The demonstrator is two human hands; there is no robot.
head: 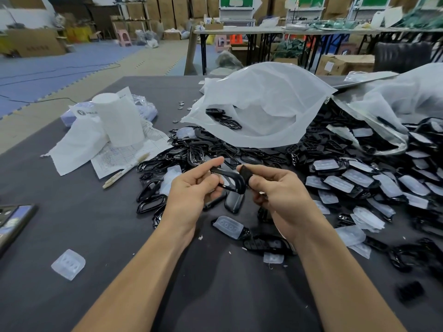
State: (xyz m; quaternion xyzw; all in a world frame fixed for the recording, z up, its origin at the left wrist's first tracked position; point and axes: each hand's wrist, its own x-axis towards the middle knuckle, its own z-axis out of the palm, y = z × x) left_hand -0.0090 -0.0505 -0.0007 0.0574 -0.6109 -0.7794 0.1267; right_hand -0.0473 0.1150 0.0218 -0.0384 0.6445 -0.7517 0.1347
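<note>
While my left hand [191, 188] pinches the open end of a curved black frame [236, 179] between thumb and forefinger, my right hand [280, 190] pinches a small black piece [246, 173] right at the frame's rounded end, both held above the dark table [84, 224]. Just below the frame lies a grey cover [234, 201], behind the frame spreads a heap of black parts [191, 149] with a big white bag [259, 111] slumped over it, and right of the frame lie many clear pads [340, 183]. Well left of the frame a pen [125, 170] rests on a paper sheet [115, 156].
</note>
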